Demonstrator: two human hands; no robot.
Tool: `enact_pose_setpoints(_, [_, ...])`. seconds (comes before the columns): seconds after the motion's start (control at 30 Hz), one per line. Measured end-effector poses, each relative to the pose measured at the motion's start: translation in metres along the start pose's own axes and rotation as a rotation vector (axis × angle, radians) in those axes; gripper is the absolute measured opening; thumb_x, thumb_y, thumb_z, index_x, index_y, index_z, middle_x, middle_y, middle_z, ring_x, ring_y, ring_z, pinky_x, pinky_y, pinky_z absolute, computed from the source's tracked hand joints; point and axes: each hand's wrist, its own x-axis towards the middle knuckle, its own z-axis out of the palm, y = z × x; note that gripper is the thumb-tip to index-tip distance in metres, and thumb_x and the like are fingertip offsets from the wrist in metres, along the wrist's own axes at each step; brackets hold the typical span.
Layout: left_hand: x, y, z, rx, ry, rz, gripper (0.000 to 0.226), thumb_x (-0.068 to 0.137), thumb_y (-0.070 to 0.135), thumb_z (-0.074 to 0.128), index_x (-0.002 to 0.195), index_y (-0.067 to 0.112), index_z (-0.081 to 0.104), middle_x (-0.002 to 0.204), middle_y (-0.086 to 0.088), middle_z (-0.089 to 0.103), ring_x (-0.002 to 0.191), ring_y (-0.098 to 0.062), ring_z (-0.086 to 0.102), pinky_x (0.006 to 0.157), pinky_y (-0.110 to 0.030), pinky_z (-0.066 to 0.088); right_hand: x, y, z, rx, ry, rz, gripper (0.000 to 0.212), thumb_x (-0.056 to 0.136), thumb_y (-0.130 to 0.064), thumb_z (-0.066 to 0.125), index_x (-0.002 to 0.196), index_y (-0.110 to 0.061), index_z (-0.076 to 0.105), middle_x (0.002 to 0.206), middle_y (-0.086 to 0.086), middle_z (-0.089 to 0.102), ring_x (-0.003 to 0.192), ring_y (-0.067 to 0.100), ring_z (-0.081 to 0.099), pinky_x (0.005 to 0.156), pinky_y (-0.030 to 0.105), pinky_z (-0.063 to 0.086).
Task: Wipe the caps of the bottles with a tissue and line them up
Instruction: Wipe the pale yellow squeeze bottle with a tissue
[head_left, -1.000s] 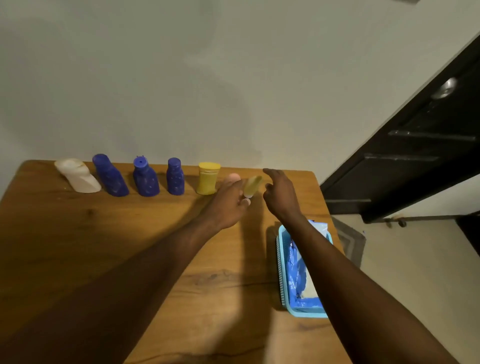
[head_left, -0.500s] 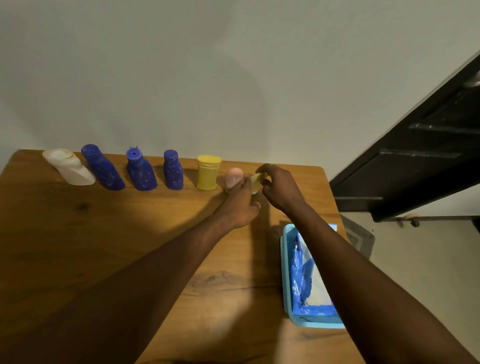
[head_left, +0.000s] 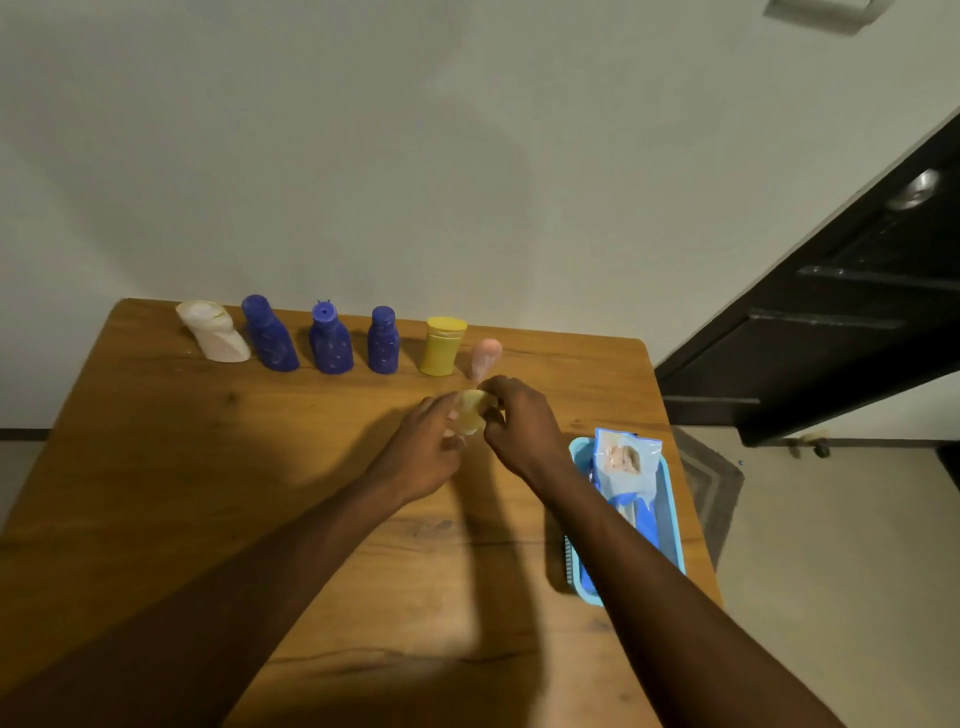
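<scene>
- I see both arms stretched forward; left hand (head_left: 431, 447) and right hand (head_left: 524, 431) fingers grasp a pale bottle (head_left: 470, 413) between them, near the pink bottle (head_left: 485, 357).
- Tray (head_left: 673, 540) on the surface (head_left: 208, 467) holds a tissue pack (head_left: 626, 462).

Left hand (head_left: 425, 451), right hand (head_left: 522, 431), both curled inward

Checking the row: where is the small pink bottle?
In the head view, the small pink bottle sits at the row's right end, beside the yellow plastic bottle.
</scene>
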Motion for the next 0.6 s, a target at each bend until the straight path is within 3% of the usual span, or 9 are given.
enact_pose_setpoints(0.23, [-0.031,-0.022,-0.005,-0.055,0.035,-0.052,0.046,0.091,-0.001,0.064,0.136,0.008,0.061,0.13,-0.007,0.062,0.114,-0.016,0.064,0.096,-0.027,0.053,-0.036,-0.015,0.029,-0.001,-0.018,0.023,0.032,0.087,-0.007,0.057,0.117,-0.012,0.067,0.112,0.011,0.069,0.1,0.033,0.065,0.081,0.04,0.052])
enact_pose_setpoints(0.4, [-0.038,-0.033,0.0,-0.046,0.012,-0.061,0.045,0.09,0.003,0.066,0.134,0.008,0.063,0.131,-0.007,0.065,0.117,-0.015,0.064,0.099,-0.025,0.051,-0.055,-0.012,0.045,0.018,0.009,0.054,0.034,0.083,-0.005,0.059,0.116,-0.015,0.066,0.109,0.008,0.069,0.097,0.03,0.065,0.079,0.04,0.051])
enact_pose_setpoints(0.6, [-0.045,-0.046,0.003,-0.067,-0.031,-0.082,0.05,0.091,0.004,0.067,0.14,0.01,0.059,0.136,-0.006,0.064,0.122,-0.015,0.063,0.103,-0.034,0.053,-0.065,-0.009,0.056,0.005,0.063,0.038,0.038,0.085,-0.001,0.059,0.12,-0.015,0.064,0.113,0.007,0.068,0.097,0.029,0.066,0.078,0.041,0.054])
